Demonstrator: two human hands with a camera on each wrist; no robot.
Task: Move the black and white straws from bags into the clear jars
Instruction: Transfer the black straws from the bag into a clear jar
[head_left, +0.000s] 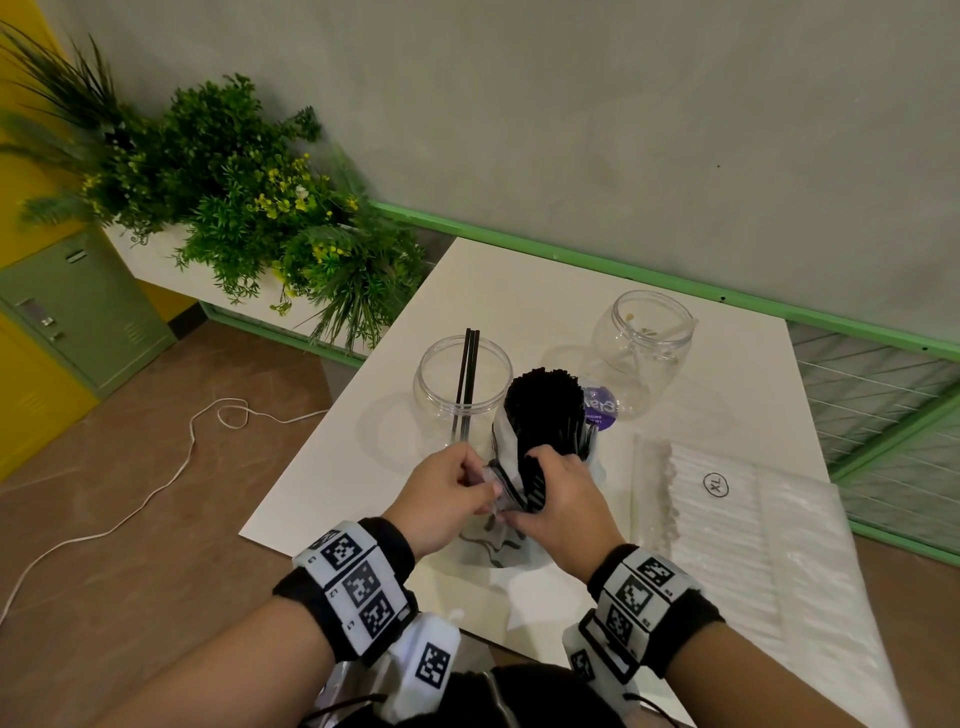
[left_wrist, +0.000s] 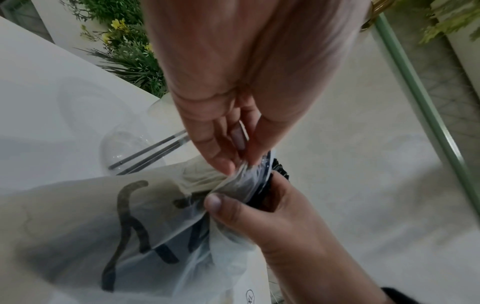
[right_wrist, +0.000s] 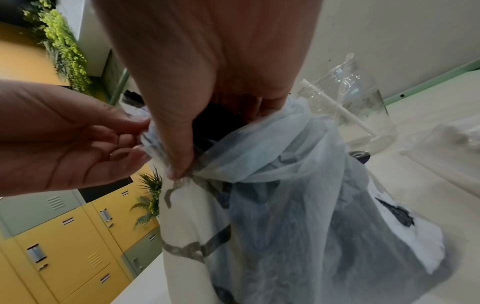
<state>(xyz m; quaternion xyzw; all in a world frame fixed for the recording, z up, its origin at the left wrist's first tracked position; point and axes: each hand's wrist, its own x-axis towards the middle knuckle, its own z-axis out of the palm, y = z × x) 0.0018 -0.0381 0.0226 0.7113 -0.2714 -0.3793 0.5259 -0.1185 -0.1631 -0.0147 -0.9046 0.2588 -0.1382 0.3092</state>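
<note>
A: Surroundings?
B: White bench (head_left: 363, 467) against a grey wall, green rail behind it, plants (head_left: 249, 208) and lockers (head_left: 78, 312) to the left, a white cable (head_left: 171, 478) on the floor.

A: Legible markings?
B: "XL" in a circle on the white-straw bag (head_left: 737, 525), lying at the bench's right edge. A purple label (head_left: 600, 408) behind the bundle is only partly readable.

A: Grip state?
B: Left hand (head_left: 447, 499) pinches the thin bag (right_wrist: 272, 205) film. Right hand (head_left: 561, 504) grips the black straws (head_left: 545, 400) at the bag mouth.

A: Jars?
B: Left jar (head_left: 462, 384) holds a few black straws, just beyond the left hand. Right jar (head_left: 644, 348) holds one white straw (right_wrist: 340, 111), near the far edge.

A: Obstructions?
B: The upright bundle stands between both jars.
</note>
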